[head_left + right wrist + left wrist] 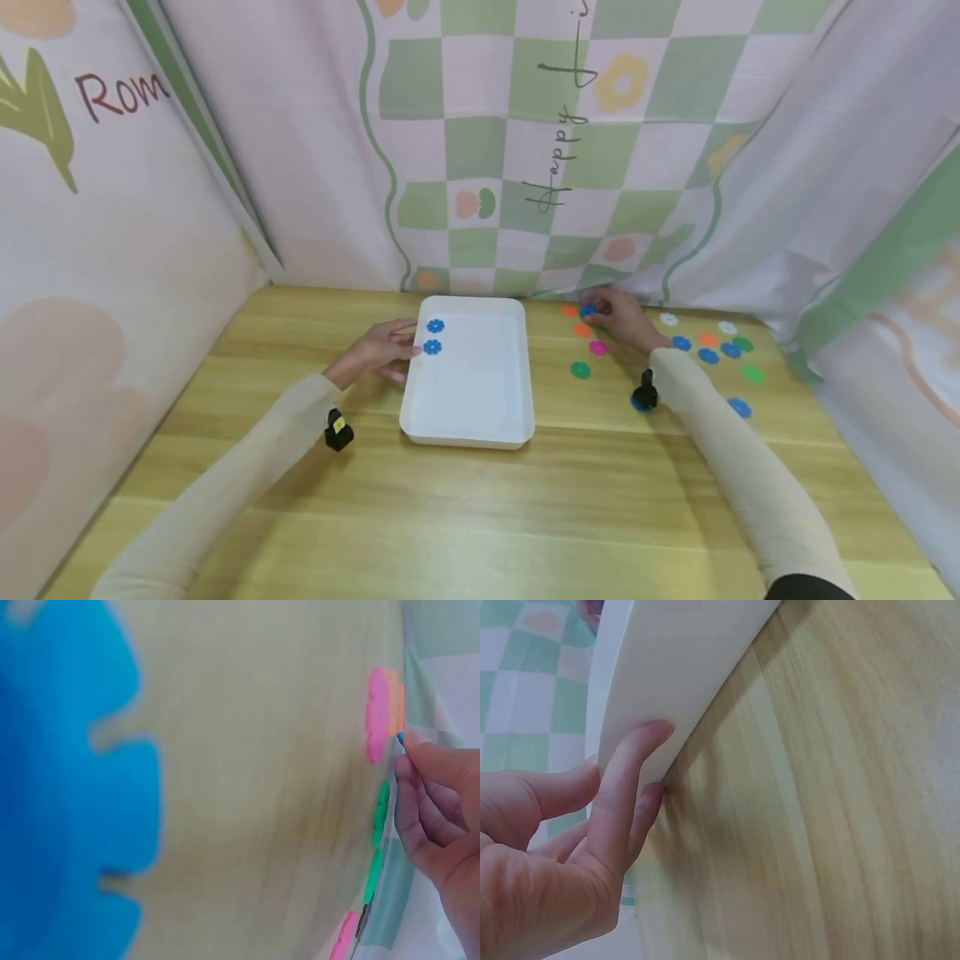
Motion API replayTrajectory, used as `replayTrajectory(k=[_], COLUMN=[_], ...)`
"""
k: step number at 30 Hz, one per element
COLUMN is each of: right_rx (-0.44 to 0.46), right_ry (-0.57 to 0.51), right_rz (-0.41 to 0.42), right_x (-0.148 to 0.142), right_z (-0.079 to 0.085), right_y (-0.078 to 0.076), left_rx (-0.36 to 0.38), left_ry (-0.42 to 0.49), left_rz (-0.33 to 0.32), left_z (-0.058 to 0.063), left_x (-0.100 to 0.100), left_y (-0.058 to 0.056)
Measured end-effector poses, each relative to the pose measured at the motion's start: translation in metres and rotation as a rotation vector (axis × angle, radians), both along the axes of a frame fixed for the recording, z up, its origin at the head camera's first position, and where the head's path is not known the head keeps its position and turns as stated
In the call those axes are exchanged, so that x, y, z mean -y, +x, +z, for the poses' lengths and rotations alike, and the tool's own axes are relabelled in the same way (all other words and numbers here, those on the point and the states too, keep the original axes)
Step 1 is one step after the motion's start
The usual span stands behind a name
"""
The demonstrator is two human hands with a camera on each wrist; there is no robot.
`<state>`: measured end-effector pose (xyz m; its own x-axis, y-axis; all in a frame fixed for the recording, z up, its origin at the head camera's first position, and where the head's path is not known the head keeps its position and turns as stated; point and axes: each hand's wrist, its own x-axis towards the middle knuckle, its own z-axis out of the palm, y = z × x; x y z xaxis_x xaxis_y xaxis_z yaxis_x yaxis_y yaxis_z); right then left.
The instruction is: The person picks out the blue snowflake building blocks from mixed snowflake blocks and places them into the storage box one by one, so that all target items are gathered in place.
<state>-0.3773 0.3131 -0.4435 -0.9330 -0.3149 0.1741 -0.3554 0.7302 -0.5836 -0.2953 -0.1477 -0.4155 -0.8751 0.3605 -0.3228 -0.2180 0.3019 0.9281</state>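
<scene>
A white rectangular tray [474, 400] lies on the wooden table, with two blue flower-shaped discs [432, 347] at its upper left. My left hand [377, 348] is at the tray's left side; in the left wrist view, the thumb meets the rim while fingers [619, 787] touch the outer wall. To the right of the tray, my right hand [624, 318] pinches a blue flower-shaped disc [588, 310] between thumb and fingertips. Only a sliver of that disc shows in the right wrist view. Close by lie orange discs [582, 331], a pink disc [597, 347] and a green disc [581, 370].
More flower-shaped discs are scattered on the right: blue ones [708, 357], white ones [727, 327], an orange one [707, 339] and green ones [753, 374]. A blue disc [640, 404] lies partly under the right wrist camera. A checked curtain [480, 150] hangs along the table's back edge.
</scene>
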Motion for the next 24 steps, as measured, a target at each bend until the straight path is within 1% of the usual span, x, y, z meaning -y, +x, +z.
replayTrajectory(k=[7,10,13,17,24], right_rx=[0.054,0.058,0.077,0.137,0.266], right_ry=[-0.096,-0.127,-0.185,-0.29,-0.41], right_rz=[-0.028,-0.032,-0.023,0.003,0.057], right_x=[0.0,0.002,0.006,0.011,0.018], right_z=[0.008,0.013,0.017,0.022,0.031], right_y=[0.008,0.012,0.016,0.021,0.026], left_rx=[-0.006,-0.009,-0.009,-0.009,-0.006], left_ry=[0.021,0.02,0.017,0.007,-0.014], left_rz=[-0.006,-0.008,-0.005,0.003,0.015], left_z=[-0.002,-0.002,-0.002,-0.002,-0.001], left_x=[0.001,0.001,0.0,0.0,-0.001], left_y=[0.0,0.0,0.0,-0.001,0.0])
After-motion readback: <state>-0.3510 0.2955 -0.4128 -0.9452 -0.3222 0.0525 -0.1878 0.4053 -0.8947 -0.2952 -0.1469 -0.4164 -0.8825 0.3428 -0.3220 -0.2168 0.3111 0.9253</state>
